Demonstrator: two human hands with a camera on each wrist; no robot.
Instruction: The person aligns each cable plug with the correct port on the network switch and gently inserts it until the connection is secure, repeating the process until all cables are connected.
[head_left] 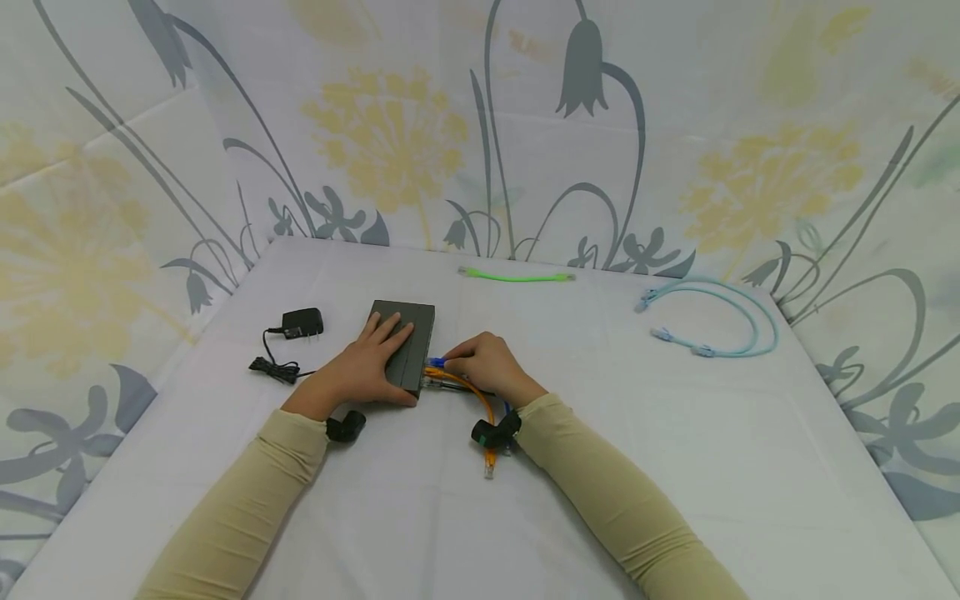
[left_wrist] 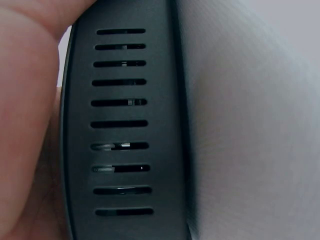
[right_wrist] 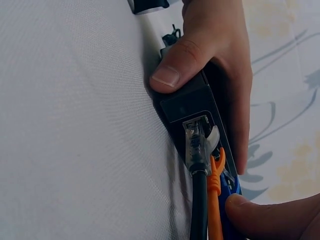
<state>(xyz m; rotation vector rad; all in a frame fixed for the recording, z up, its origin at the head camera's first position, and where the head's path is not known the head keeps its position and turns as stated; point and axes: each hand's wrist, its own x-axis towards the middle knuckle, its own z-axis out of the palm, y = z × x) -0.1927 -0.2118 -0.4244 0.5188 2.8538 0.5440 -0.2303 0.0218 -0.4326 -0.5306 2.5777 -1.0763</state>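
A dark grey network switch [head_left: 405, 350] lies on the white table. My left hand [head_left: 358, 371] holds it, fingers spread over its top and thumb along its near, slotted side [left_wrist: 120, 112]. At the port side, my right hand [head_left: 491, 365] pinches a blue network cable [head_left: 436, 362] close to its plug. An orange cable [right_wrist: 214, 192] and a black cable with a clear plug [right_wrist: 195, 145] run into the ports beside it. Whether the blue plug is fully seated cannot be seen. The cables' loose lengths pass under my right wrist.
A black power adapter [head_left: 302, 322] with a bundled cord [head_left: 273, 368] lies left of the switch. Toward the back is a short green cable [head_left: 517, 277]. Light blue cables [head_left: 738, 354] lie at the right. A patterned cloth [head_left: 420, 125] hangs behind the table.
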